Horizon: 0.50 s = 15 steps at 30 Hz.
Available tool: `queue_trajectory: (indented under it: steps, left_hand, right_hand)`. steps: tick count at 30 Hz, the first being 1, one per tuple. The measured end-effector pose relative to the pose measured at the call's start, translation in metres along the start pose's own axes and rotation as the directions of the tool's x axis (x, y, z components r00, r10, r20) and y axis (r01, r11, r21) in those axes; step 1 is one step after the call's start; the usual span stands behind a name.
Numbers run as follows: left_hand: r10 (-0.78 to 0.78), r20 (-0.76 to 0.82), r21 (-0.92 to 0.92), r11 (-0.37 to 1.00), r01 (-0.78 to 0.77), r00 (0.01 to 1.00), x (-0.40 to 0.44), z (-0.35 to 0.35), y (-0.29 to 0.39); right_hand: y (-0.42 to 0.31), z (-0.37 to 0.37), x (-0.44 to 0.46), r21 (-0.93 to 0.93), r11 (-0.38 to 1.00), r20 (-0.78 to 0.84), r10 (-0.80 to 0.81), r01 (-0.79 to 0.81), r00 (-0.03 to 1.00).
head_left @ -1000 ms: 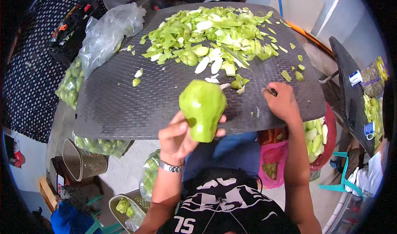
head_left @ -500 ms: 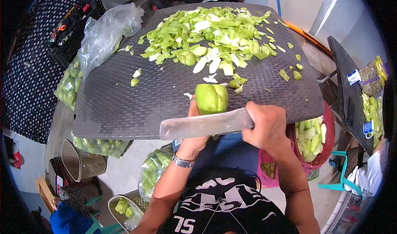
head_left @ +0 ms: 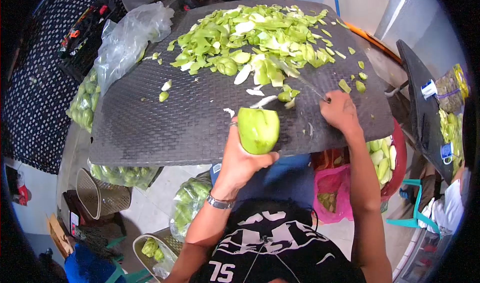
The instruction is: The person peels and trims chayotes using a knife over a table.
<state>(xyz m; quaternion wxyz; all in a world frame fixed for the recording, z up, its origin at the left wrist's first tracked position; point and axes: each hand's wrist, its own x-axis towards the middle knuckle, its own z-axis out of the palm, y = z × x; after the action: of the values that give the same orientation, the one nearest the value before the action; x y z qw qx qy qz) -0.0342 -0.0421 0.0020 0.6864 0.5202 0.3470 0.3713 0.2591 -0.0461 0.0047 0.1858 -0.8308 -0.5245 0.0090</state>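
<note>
My left hand (head_left: 239,158) is wrapped round a partly peeled green chayote (head_left: 258,131) at the front edge of the dark woven-pattern table (head_left: 145,118). In my right hand (head_left: 342,112), over the table's right half, is a knife (head_left: 309,84). Its blade points away and to the left, its tip at the near edge of a wide heap of green peelings (head_left: 260,33). A thin pale peel strip (head_left: 264,101) lies just beyond the chayote. Several small scraps are scattered around the heap.
A clear plastic bag (head_left: 131,39) lies on the table's left side. Below right stand a red tub (head_left: 398,158) of peeled pieces and a pink bag (head_left: 334,190). Bagged chayotes (head_left: 189,203) and a beige basket (head_left: 100,195) are at lower left. Another black table (head_left: 425,103) stands right.
The knife has swung from in front of the chayote, away and to the right, its tip now at the peelings. The chayote has tilted, and a new peel strip lies on the table.
</note>
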Motion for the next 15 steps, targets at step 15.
queue_trajectory:
  steps: [15]
  left_hand:
    - [0.253, -0.043, 0.354, 0.909, -0.222, 0.967, 0.001, -0.004, 0.001]
  right_hand:
    - [-0.074, -0.032, -0.054, 0.138, 0.829, -0.021, -0.545, 0.542, 0.838]
